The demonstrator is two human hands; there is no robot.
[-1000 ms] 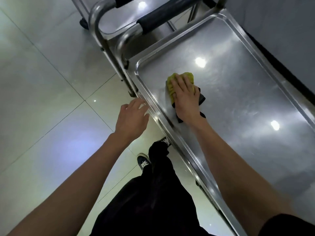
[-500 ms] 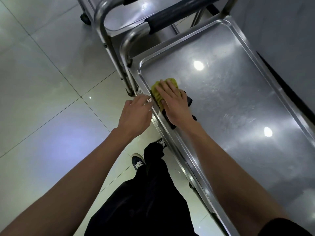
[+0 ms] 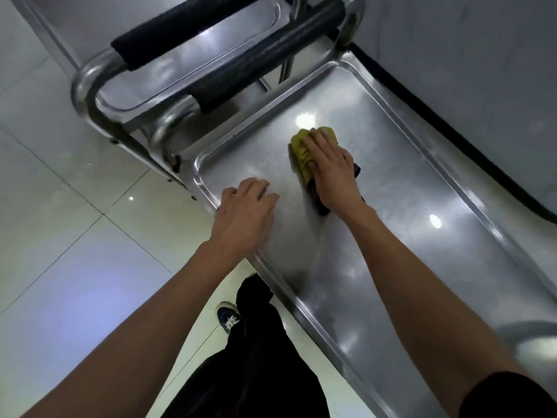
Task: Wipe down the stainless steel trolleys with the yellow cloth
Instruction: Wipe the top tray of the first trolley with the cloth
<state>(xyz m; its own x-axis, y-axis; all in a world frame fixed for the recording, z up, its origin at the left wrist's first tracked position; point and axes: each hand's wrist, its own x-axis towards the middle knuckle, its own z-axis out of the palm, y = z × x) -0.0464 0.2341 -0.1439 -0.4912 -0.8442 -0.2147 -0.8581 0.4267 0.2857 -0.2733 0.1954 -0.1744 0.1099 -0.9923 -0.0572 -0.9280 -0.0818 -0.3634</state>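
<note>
A stainless steel trolley's top tray (image 3: 422, 206) runs from the upper middle to the lower right. The yellow cloth (image 3: 303, 152), dark on its underside, lies on the tray near its far left end. My right hand (image 3: 331, 170) presses flat on the cloth with straight fingers. My left hand (image 3: 247, 212) rests over the tray's near left rim, fingers loosely bent and touching the steel, holding nothing. A second trolley (image 3: 180, 40) stands behind, nested against the first.
Two tubular handles with black foam grips (image 3: 271, 58) rise at the tray's far end. A grey wall with a dark skirting strip (image 3: 452, 122) runs along the tray's right side. Glossy floor tiles (image 3: 75, 236) lie to the left. My leg and shoe (image 3: 229, 321) are below.
My right hand has slid the cloth from the tray's left rim toward the middle. My left hand has moved from outside the rim onto the tray's edge. The view has shifted.
</note>
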